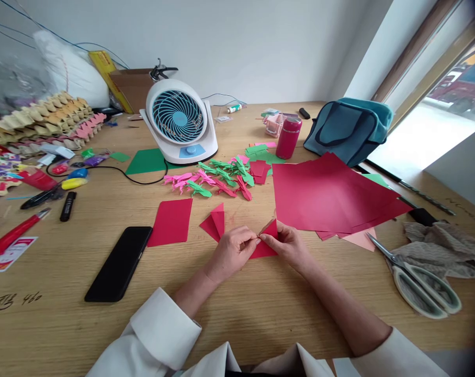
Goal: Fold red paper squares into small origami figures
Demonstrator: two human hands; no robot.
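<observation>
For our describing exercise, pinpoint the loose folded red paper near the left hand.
Start at the white fan, then come nearer, past the folded figures. Just beyond the left hand lies the folded red paper, pointed and creased, unlike the flat red rectangle leftward.

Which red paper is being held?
The partly folded piece, pinched by the left hand and right hand; the other folded piece, flat rectangle and large sheets lie unheld.

Red paper (264,252) partly behind the hands (234,245)
</observation>
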